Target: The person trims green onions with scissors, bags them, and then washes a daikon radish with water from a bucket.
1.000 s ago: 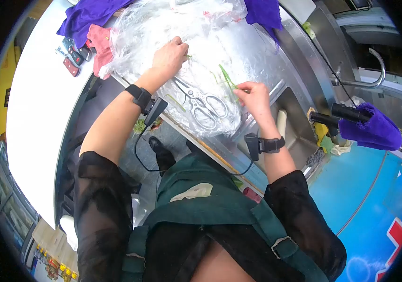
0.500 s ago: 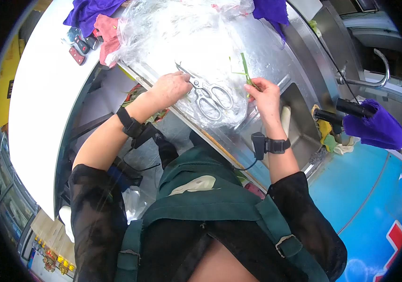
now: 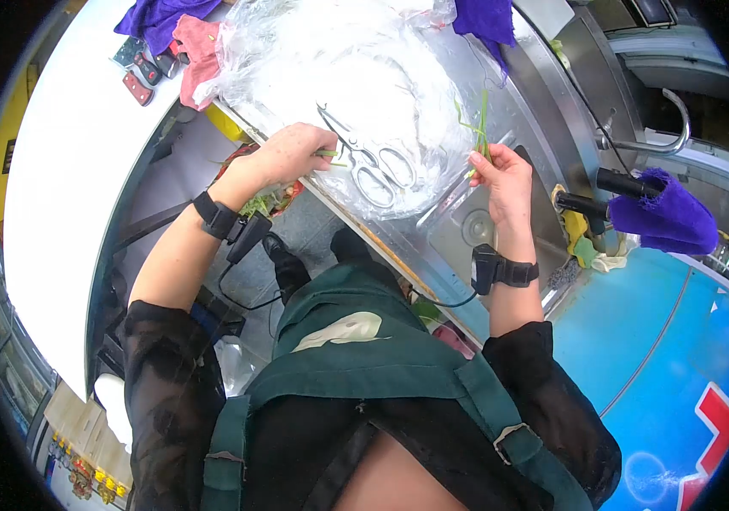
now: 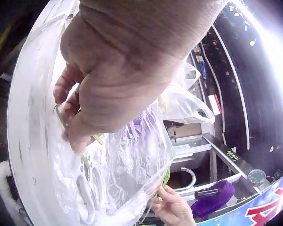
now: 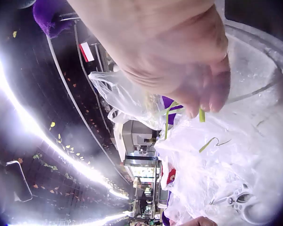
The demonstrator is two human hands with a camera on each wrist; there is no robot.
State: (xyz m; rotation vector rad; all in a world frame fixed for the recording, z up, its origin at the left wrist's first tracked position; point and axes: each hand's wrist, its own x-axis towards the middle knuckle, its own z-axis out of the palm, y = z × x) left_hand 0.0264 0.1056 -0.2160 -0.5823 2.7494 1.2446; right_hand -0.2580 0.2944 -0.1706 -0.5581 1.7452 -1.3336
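My left hand [image 3: 294, 153] is over the counter's near-left edge, beside the scissors, and pinches short pieces of green stem [image 4: 98, 139] between thumb and fingers. On the right, my right hand [image 3: 507, 176] pinches a few thin green stems [image 3: 483, 119] that stick up past its fingertips. Between the hands, metal kitchen scissors [image 3: 361, 157] lie on a clear plastic bag [image 3: 432, 111], handles toward my body. In the right wrist view a loose green strip [image 5: 208, 144] lies on the plastic.
Knives with red and black handles [image 3: 137, 88] lie on the white table [image 3: 66, 213] at left, near a pink cloth [image 3: 197, 53]. Leafy scraps [image 3: 259, 204] sit below the counter edge. A steel sink [image 3: 458, 255] with a faucet [image 3: 680, 128] beyond is at right.
My left hand has come back from over the plastic bag to the counter's near-left edge. My right hand has shifted right, still holding green stems. The scissors stay on the bag.
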